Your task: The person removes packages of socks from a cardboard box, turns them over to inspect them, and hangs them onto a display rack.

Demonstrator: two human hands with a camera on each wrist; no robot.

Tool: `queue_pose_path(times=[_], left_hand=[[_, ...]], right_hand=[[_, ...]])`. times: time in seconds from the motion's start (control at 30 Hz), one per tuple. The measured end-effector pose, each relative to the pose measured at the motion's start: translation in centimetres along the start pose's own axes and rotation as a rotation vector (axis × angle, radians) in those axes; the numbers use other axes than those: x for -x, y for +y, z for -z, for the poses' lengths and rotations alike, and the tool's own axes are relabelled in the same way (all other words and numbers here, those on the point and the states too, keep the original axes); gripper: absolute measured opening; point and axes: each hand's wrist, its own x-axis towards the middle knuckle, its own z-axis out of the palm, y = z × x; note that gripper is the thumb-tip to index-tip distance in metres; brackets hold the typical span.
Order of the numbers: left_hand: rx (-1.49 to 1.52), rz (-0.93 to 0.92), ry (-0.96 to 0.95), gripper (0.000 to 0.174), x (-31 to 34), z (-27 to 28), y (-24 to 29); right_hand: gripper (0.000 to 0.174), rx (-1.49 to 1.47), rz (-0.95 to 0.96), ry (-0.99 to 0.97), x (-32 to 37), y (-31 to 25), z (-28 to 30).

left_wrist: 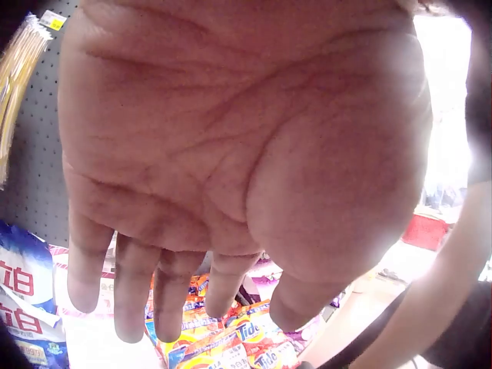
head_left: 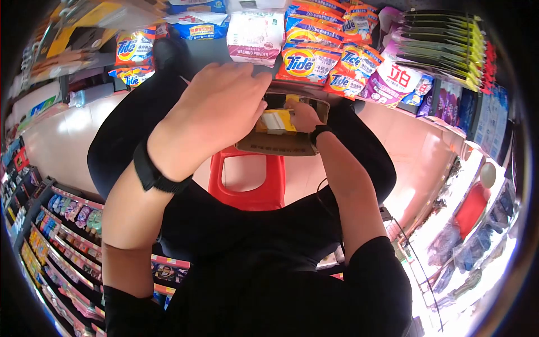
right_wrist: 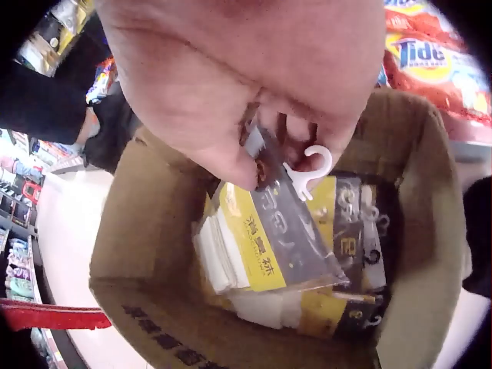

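My right hand is over a cardboard box and pinches the top of a pack of socks. The pack is clear plastic with a yellow and grey label, white socks inside and a white hook at its top. Under it in the box lie several similar sock packs, partly covered by the held one. My left hand hangs in the air to the left of the box, holding nothing. In the left wrist view its palm faces the camera and its fingers extend loosely downward.
A red plastic stool stands under the box, between the person's knees. Orange Tide bags and a white washing powder bag line the shelf ahead. Packs hang on hooks at upper right. Stocked shelves stand at lower left.
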Motion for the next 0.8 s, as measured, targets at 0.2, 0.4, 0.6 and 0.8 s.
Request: queue_pose_path(times=[0.2,0.4,0.6,0.8], left_hand=[[0.086,-0.015,0.073,0.031,1.3,-0.6,-0.6],[0.142,-0.050,-0.001,0.031,2.5,-0.1,-0.6],[0.165,-0.068,-0.148,0.036,3.1,-1.0,-1.8],[0.282,-0.181,-0.308,0.043,3.6,-0.4,-0.9]], right_hand=[[0.029,-0.086,0.046,0.056,2.6,-6.2,3.0],[0.029,-0.303,0.129,0.124,7.4,-12.8,5.8],[0.030,-0.463,0.054,0.141,12.9,-20.0,9.3],[0.037,-0.656,0.146,0.309,15.6,-23.6,11.4]])
